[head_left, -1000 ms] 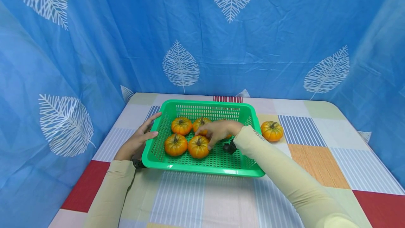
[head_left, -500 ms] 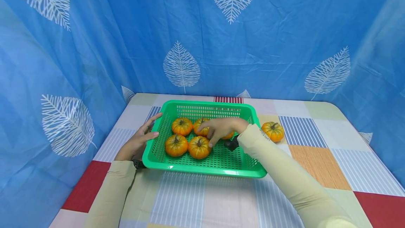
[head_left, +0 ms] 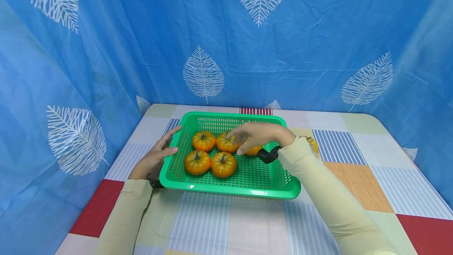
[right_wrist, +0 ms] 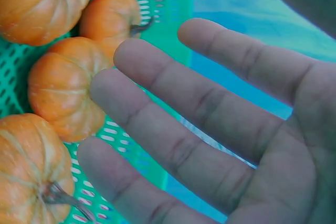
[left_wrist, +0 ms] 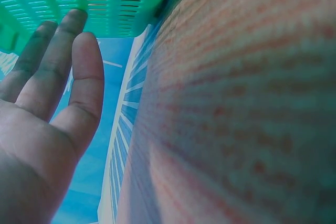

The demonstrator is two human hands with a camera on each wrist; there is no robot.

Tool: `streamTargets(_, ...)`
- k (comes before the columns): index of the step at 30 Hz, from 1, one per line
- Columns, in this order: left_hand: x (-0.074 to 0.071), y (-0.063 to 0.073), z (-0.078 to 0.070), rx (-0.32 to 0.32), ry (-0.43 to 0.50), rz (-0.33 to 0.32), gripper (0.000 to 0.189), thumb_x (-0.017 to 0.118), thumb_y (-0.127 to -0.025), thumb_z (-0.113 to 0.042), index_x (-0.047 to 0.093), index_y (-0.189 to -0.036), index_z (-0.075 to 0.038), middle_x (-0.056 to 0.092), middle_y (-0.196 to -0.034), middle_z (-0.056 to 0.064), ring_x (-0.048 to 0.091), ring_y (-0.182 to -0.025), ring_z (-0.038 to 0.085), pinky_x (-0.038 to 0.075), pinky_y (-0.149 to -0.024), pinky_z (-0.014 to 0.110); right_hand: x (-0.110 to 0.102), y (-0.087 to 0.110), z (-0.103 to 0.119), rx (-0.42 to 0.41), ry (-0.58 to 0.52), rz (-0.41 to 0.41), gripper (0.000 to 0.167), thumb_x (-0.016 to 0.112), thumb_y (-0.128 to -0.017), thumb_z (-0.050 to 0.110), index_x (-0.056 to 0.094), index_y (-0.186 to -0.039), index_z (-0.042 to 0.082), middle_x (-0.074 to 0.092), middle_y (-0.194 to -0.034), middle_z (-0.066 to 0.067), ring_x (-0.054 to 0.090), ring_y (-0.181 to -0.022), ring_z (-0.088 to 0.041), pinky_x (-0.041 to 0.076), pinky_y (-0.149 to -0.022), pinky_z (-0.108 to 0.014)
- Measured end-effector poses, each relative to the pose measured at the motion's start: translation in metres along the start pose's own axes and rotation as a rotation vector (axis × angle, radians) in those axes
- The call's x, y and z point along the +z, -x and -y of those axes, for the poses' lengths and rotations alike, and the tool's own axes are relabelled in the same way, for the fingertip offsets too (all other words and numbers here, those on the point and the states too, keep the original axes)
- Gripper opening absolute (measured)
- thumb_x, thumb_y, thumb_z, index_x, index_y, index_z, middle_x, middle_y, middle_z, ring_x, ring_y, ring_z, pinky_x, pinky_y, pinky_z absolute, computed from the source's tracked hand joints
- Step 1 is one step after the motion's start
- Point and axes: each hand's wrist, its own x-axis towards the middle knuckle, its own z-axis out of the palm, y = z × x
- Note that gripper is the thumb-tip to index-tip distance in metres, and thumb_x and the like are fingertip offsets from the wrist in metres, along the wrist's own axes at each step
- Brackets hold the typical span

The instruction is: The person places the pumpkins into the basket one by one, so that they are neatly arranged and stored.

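Observation:
A green plastic basket [head_left: 226, 193] holds several small orange pumpkins. Two of them, a front-left pumpkin [head_left: 197, 162] and a front-middle pumpkin [head_left: 223, 165], sit side by side, with others behind. My left hand [head_left: 153, 161] has its fingers extended against the basket's left side; in the left wrist view its fingertips [left_wrist: 76, 17] lie at the slotted wall. Over the basket hovers my right hand [head_left: 263, 133], palm down and holding nothing. It partly covers a back-right pumpkin [head_left: 254, 150]. The right wrist view shows its spread fingers [right_wrist: 178, 108] in front of the pumpkins [right_wrist: 68, 87].
Another pumpkin [head_left: 313, 145] stands on the table to the right of the basket, mostly behind the right sleeve [head_left: 329, 192]. A patchwork tablecloth [head_left: 198, 223] covers the table. Blue curtains [head_left: 148, 50] with white leaf prints enclose the back and sides.
My right hand has let go of the front-middle pumpkin, risen and moved to the right. That pumpkin stays in the basket. The left hand has kept its place at the basket's side.

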Motion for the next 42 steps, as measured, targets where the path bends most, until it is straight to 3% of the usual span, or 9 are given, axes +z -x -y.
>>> streamTargets(7, -0.001, -0.001, 0.0, -0.001, -0.001, 0.0, 0.077, 0.057, -0.111, -0.022, 0.014, -0.175, -0.015, 0.017, -0.17, 0.033, 0.054, -0.13, 0.008, 0.056, -0.102, 0.026, -0.004, 0.021, 0.0, -0.057, 0.016, -0.096, 0.056, 0.073, -0.105, 0.014, 0.054, -0.155, -0.004, 0.06, -0.15, -0.026, 0.062, -0.132, -0.042, 0.055, -0.109, -0.051)
streamTargets(16, -0.002, -0.001, 0.0, 0.003, -0.032, -0.001, 0.077, 0.055, -0.112, -0.022, 0.012, -0.175, -0.013, 0.015, -0.172, 0.033, 0.053, -0.132, 0.005, 0.055, -0.103, 0.026, -0.007, 0.046, -0.001, -0.12, -0.015, -0.233, 0.053, 0.075, -0.103, 0.012, 0.059, -0.152, -0.002, 0.068, -0.138, -0.017, 0.066, -0.126, -0.035, 0.056, -0.107, -0.054)
streamTargets(26, -0.002, 0.0, -0.001, -0.008, -0.055, -0.013, 0.076, 0.055, -0.112, -0.021, 0.013, -0.176, -0.017, 0.014, -0.174, 0.03, 0.051, -0.134, 0.005, 0.054, -0.105, 0.027, -0.006, 0.068, -0.01, -0.187, -0.069, -0.343, 0.049, 0.075, -0.102, 0.006, 0.062, -0.148, -0.003, 0.07, -0.139, -0.017, 0.066, -0.126, -0.042, 0.054, -0.109, -0.058)
streamTargets(30, -0.002, 0.0, 0.0, -0.003, -0.046, -0.015, 0.077, 0.057, -0.112, -0.024, 0.014, -0.176, -0.016, 0.014, -0.174, 0.031, 0.051, -0.133, 0.005, 0.055, -0.103, 0.026, -0.006, 0.075, -0.014, -0.223, -0.098, -0.38, 0.047, 0.075, -0.1, 0.002, 0.063, -0.146, -0.005, 0.07, -0.14, -0.018, 0.066, -0.127, -0.042, 0.055, -0.11, -0.053)
streamTargets(37, -0.004, -0.001, 0.003, 0.01, -0.039, -0.017, 0.08, 0.061, -0.109, -0.03, 0.018, -0.175, -0.016, 0.014, -0.172, 0.033, 0.052, -0.13, 0.006, 0.055, -0.1, 0.026, -0.003, 0.088, -0.023, -0.238, -0.163, -0.417, 0.046, 0.075, -0.101, 0.002, 0.063, -0.144, -0.007, 0.069, -0.139, -0.02, 0.069, -0.125, -0.025, 0.058, -0.103, -0.033)
streamTargets(42, -0.003, -0.001, 0.003, 0.005, -0.055, -0.023, 0.081, 0.062, -0.109, -0.03, 0.017, -0.175, -0.015, 0.011, -0.174, 0.032, 0.05, -0.132, 0.005, 0.055, -0.1, 0.025, 0.001, 0.096, -0.032, -0.287, -0.237, -0.442, 0.045, 0.073, -0.101, -0.001, 0.061, -0.143, -0.013, 0.067, -0.139, -0.027, 0.069, -0.124, -0.019, 0.059, -0.1, -0.031)
